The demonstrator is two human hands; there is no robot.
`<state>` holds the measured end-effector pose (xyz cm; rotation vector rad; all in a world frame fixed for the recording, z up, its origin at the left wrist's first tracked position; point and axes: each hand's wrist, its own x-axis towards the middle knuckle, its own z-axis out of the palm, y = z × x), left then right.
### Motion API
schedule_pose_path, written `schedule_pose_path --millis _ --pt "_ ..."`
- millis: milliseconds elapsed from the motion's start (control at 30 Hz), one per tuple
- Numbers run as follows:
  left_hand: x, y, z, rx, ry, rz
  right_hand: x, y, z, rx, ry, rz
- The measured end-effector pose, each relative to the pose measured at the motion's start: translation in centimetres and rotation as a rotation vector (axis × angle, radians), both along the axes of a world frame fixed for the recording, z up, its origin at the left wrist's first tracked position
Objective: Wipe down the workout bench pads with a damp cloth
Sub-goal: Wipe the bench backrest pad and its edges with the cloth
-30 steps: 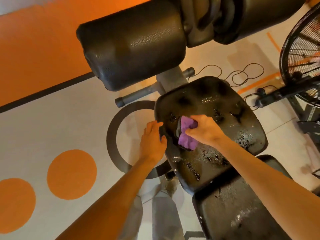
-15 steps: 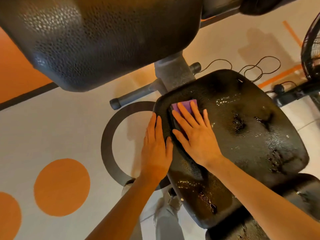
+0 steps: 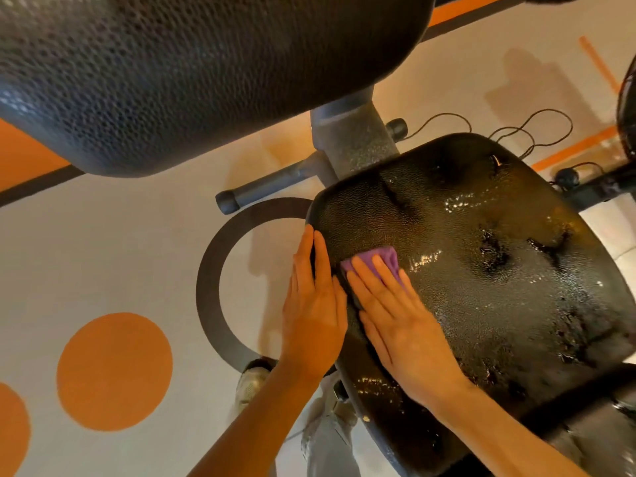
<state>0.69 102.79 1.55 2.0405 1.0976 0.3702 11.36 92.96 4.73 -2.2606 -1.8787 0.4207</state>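
The black seat pad (image 3: 481,270) of the workout bench fills the right half of the head view, wet and shiny, with worn cracked patches. A purple cloth (image 3: 383,258) lies flat near its left edge. My right hand (image 3: 395,315) presses on the cloth with straight fingers, covering most of it. My left hand (image 3: 315,304) rests flat with straight fingers against the pad's left side edge. A second black pad (image 3: 592,438) begins at the lower right. A large black roller pad (image 3: 192,74) hangs close above at the top.
A grey metal post (image 3: 351,139) and a capped crossbar (image 3: 272,187) stand behind the seat. Black cables (image 3: 530,132) lie on the floor at the upper right. The floor shows orange circles (image 3: 113,371) and a dark ring (image 3: 213,280). My shoe (image 3: 251,380) stands below the left hand.
My right hand went from gripping the bunched cloth to pressing it flat, pushed it toward the pad's far left corner, then drew it back a little. The camera moved closer to the seat.
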Motion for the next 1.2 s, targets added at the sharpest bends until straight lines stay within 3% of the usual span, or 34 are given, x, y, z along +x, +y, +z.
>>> schedule_pose_path --millis 233,400,600,800,1000,1200 --pt "-0.1 -0.2 -0.2 0.036 0.004 0.013 4.1 10.9 -2.0 0.002 -0.101 -0.023" --pt "0.0 0.0 -0.2 0.040 0.039 -0.008 1.6 0.2 0.0 -0.058 -0.055 -0.018" --pt "0.0 0.1 -0.4 0.164 0.130 -0.017 4.7 10.9 -2.2 -0.005 -0.110 -0.136" --pt "3.4 1.9 1.0 0.264 0.248 -0.173 4.1 0.5 -0.4 -0.050 -0.074 -0.023" --pt "3.9 1.8 -0.6 0.376 0.324 -0.162 8.3 11.7 -2.2 -0.009 -0.112 -0.193" --pt "4.1 1.9 -0.2 0.403 0.392 -0.169 5.5 0.6 -0.3 -0.081 -0.109 -0.064"
